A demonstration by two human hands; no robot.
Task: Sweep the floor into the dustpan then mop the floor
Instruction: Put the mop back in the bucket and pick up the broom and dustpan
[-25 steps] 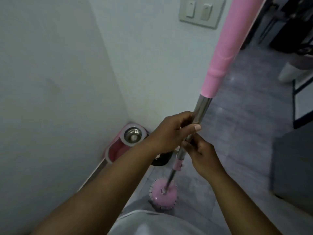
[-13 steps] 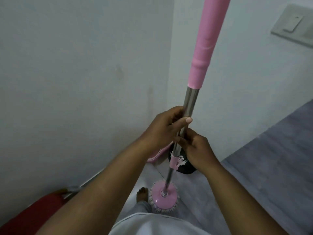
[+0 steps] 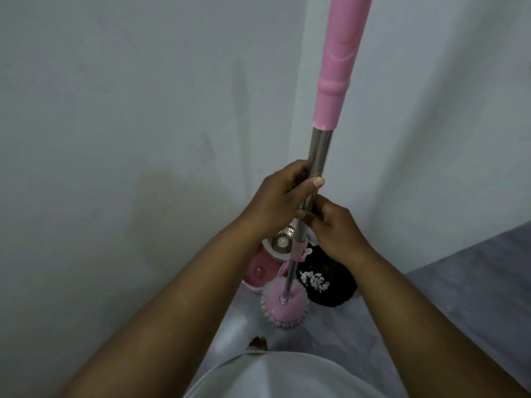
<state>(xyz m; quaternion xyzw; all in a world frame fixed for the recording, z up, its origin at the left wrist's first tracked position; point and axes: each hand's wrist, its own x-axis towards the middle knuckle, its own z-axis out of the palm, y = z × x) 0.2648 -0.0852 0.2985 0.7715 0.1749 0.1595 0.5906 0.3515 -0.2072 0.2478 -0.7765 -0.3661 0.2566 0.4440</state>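
Both hands, left [image 3: 275,199] and right [image 3: 334,225], grip the mop pole [image 3: 317,156].

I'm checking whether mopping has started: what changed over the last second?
Nothing was taken hold of or let go. The head view swung left to the wall corner, and the mop pole now stands nearer upright. Unchanged: left hand above right hand, both gripping its steel shaft; mop head on the floor by the pink bucket.

Place: you stand in a corner of a home.
Evidence: plain white walls [image 3: 115,110], grey floor [image 3: 474,282], pink spin-mop bucket [image 3: 257,272] at the wall.
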